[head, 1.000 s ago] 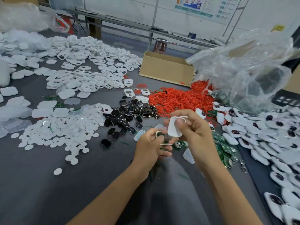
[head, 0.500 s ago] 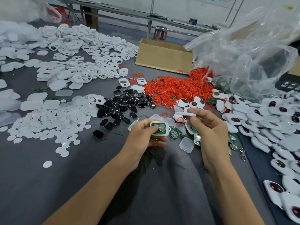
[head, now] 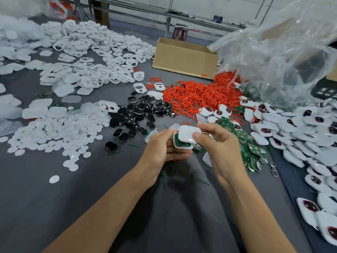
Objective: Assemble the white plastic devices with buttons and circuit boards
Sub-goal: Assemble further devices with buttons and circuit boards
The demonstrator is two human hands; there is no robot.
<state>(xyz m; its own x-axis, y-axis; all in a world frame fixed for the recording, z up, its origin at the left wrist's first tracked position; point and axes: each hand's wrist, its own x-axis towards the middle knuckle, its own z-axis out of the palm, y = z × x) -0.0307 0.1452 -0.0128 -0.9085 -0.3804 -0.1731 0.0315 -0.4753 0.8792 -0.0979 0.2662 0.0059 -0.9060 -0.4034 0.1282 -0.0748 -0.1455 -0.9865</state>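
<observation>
Evidently for closing, the left hand cradles the board-loaded shell face-up at frame centre above the bench; the right hand pinches the white cover askew over it, presumably to align and snap; spare circuit boards lie within reach.

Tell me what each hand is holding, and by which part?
The left hand grips the white base, its green circuit board showing, by its sides. The right hand pinches the white cover by its edges.
</observation>
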